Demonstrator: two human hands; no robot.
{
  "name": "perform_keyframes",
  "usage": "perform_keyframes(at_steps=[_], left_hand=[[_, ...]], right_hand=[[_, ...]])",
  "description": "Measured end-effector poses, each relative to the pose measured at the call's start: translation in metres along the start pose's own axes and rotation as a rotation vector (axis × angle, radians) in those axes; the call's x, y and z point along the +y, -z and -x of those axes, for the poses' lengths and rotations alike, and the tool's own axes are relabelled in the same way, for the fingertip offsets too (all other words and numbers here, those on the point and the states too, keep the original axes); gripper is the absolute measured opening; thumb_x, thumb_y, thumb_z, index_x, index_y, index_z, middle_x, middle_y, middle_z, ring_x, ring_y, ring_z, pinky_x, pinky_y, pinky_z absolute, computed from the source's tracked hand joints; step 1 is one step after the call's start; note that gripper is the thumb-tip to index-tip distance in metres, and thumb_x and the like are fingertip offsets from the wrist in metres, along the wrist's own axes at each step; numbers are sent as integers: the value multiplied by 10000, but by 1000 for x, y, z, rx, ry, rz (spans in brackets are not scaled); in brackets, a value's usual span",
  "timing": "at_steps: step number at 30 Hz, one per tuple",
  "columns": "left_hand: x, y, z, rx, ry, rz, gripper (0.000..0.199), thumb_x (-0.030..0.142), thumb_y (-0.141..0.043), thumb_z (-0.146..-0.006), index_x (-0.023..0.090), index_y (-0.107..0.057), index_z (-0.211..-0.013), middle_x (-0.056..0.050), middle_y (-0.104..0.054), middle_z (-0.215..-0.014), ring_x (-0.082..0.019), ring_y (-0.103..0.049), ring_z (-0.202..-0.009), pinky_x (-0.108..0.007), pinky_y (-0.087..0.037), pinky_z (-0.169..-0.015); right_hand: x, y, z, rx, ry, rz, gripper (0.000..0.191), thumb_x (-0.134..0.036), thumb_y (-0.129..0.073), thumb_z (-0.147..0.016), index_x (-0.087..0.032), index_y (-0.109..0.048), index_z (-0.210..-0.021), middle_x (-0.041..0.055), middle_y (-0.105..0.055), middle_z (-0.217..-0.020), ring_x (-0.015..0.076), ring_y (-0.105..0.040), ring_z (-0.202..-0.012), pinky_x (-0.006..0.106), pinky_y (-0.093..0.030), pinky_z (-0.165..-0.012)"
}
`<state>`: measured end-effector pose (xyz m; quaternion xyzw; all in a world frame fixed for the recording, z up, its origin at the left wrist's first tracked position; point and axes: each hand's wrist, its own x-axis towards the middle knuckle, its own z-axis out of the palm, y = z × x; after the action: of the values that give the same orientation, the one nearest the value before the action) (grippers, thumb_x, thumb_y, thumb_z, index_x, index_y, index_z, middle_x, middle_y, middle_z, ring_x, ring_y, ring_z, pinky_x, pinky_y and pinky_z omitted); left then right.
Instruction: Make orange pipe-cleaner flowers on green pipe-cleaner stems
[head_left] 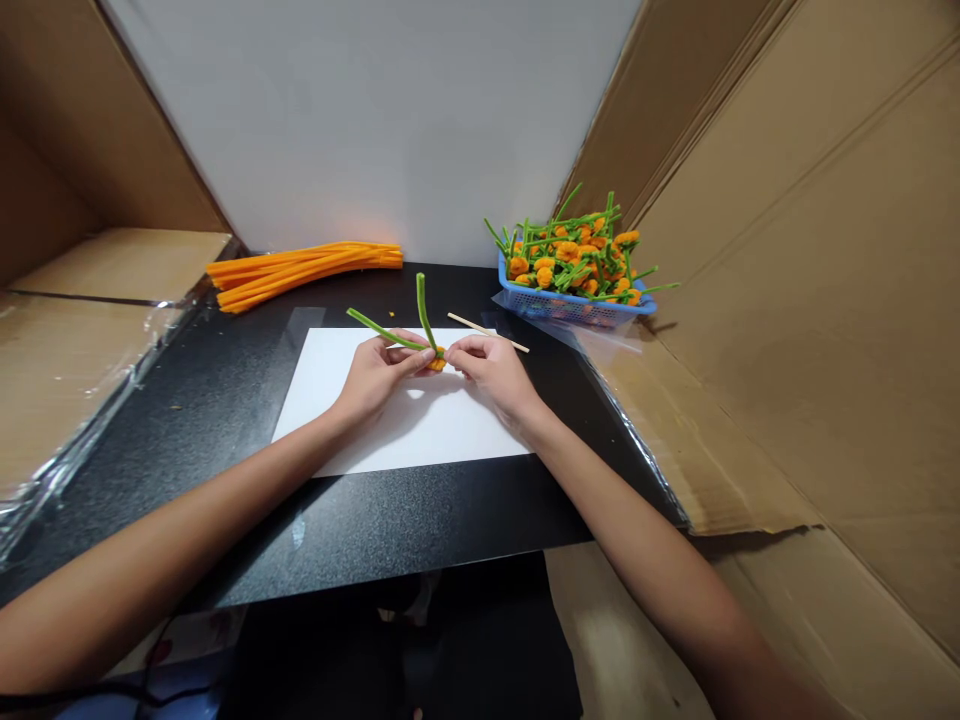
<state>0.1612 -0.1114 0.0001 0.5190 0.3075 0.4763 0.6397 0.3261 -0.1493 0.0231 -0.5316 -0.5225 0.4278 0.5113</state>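
Between my two hands, above a white sheet point(397, 430), is a small orange pipe-cleaner pumpkin point(436, 364) with two green pipe-cleaner ends sticking up and to the left. The thumb and fingers of my left hand point(379, 370) pinch it from the left, where the green ends meet the orange. My right hand point(491, 370) has its fingertips closed together at the pumpkin's right side; they touch its edge. Just behind my right hand a thin wooden stick point(487, 332) lies slantwise, partly across the sheet's far edge.
A bundle of orange pipe cleaners point(307, 272) lies at the back left of the black table point(390, 530). At the back right stands a blue basket point(577, 304) heaped with several orange-and-green pumpkins. Cardboard walls point(825, 250) flank the table, with a pale wall behind.
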Motion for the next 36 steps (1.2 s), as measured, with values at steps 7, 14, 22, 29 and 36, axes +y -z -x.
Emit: perform_keyframes(at_steps=[7, 14, 22, 29, 36], left_hand=[[0, 0, 0, 26, -33, -75, 324, 354, -854, -683, 134, -669, -832, -85, -758, -797, -201, -734, -734, -325, -600, -721], [0, 0, 4, 75, -196, -360, 290, 380, -851, -679, 159, -699, -789, -64, -741, -803, -187, -701, -725, -293, -564, -659], [3, -3, 11, 30, -425, -616, 243, 341, -787, -772, 176, -643, -878, -36, -709, -842, -160, -678, -751, -273, -546, -686], [0, -2, 10, 54, -447, -639, 300, 338, -787, -779, 186, -588, -944, -36, -703, -877, -161, -700, -758, -258, -571, -668], [5, 3, 8, -31, -627, -713, 149, 252, -662, -892, 178, -678, -1020, -70, -728, -993, -156, -710, -860, -255, -594, -728]], right_hand=[[3, -3, 2, -28, -173, -232, 220, -339, -771, -683, -176, -695, -810, 18, -662, -760, 119, -577, -680, 251, -463, -622], [4, -5, 3, 28, -178, -300, 219, -269, -837, -610, -161, -711, -753, 28, -711, -743, 128, -641, -703, 298, -518, -761], [3, -3, 4, 37, -188, -281, 173, -246, -839, -613, -149, -745, -720, 32, -715, -720, 123, -628, -677, 291, -511, -728], [5, -5, 3, 41, -213, -315, 129, -219, -803, -671, -152, -734, -756, 32, -712, -753, 109, -626, -684, 265, -513, -720], [3, -1, 2, -4, -243, -388, 128, -247, -700, -782, -196, -709, -899, 21, -710, -798, 142, -678, -714, 314, -564, -741]])
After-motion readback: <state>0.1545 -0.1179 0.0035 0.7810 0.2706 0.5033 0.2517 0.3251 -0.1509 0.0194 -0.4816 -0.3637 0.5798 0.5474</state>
